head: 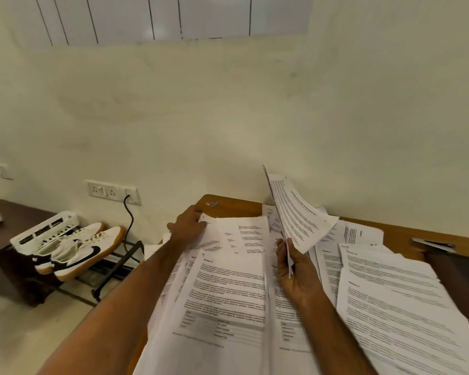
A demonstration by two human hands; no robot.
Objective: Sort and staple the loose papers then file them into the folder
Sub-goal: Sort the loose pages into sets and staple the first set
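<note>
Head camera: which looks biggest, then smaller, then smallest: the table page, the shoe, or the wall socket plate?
1. The page with the table, though it lies nearest the camera, which enlarges it.
2. The shoe.
3. The wall socket plate.

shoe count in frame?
2: white canvas sneakers with black swooshes and tan gum soles, one nearer the white plastic basket, one beside it, both on the black metal rack. More may be hidden.
</note>
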